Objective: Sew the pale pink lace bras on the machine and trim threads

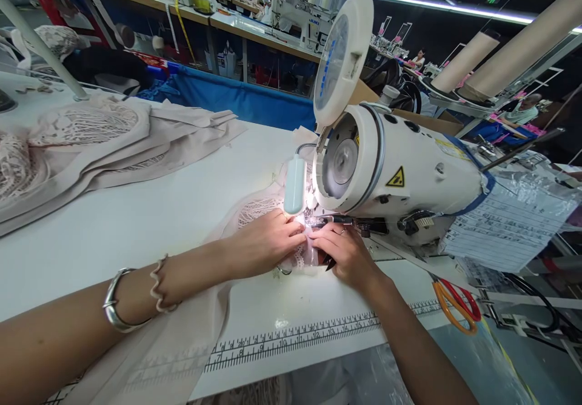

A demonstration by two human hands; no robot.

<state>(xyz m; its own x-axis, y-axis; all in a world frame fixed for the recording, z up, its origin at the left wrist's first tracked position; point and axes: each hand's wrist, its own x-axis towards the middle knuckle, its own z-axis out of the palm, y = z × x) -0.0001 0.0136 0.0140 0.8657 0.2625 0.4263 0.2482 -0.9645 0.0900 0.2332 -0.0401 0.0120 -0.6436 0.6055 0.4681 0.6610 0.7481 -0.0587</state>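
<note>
A white sewing machine (409,156) stands on the table, its round end cover (343,59) swung up. Under its lit needle area lies pale pink lace fabric (259,210). My left hand (268,241) is on this fabric just left of the needle area, fingers bent and pressed together on it. From the right, my right hand (343,250) pinches the fabric edge, its fingertips almost meeting the left ones. A dark pointed piece (330,264) shows beneath the right hand; its kind is unclear. The needle and presser foot are mostly hidden by glare and fingers.
More pale lace garments (86,132) lie piled at the left. A small lamp (295,185) hangs close above my left hand. A printed ruler (291,338) runs along the front edge. Orange-and-red-handled scissors (454,308) sit at the right. Other people work behind.
</note>
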